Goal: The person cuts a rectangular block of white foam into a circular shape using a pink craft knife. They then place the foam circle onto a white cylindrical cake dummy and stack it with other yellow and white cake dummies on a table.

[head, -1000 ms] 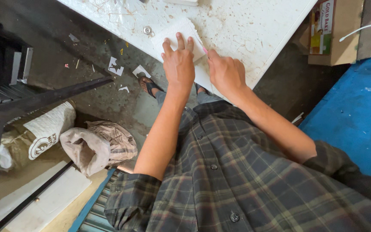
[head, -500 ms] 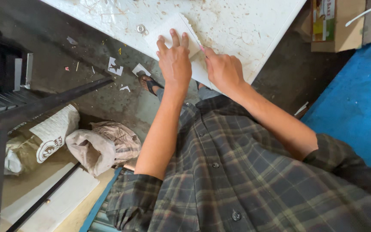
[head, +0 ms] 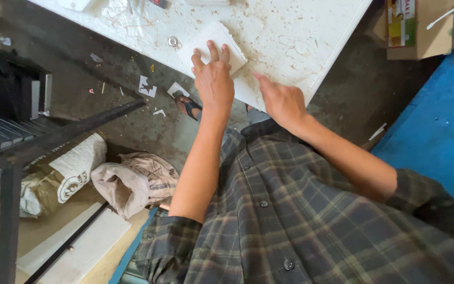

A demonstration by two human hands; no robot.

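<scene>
— Left hand (head: 214, 79): flat on the white foam square (head: 212, 46), fingers (head: 214, 52) spread and pressing down, not curled round anything. Square lying on the speckled white counter (head: 290, 31), close to its near edge, just beside a small metal ring (head: 173, 41).

— And the right hand (head: 285, 102)?

— Resting on the counter just right of the square, forefinger stretched toward the square's near corner, other fingers loosely bent, grasping nothing visible. Hard to tell whether touching the square or only near it.

— Best way to manage the pressing?

— Probably: keep the palm low and the weight even, so no sliding toward the edge. Hold the far side under the fingertips, steady the near corner with the right forefinger. Avoid pushing sideways; likely light and apt to skid on the gritty surface.

— Position relative to the fingers?

— Under the left fingertips, mostly beyond them; near part hidden beneath the palm. Apart from the right palm, nearest its forefinger.
</scene>
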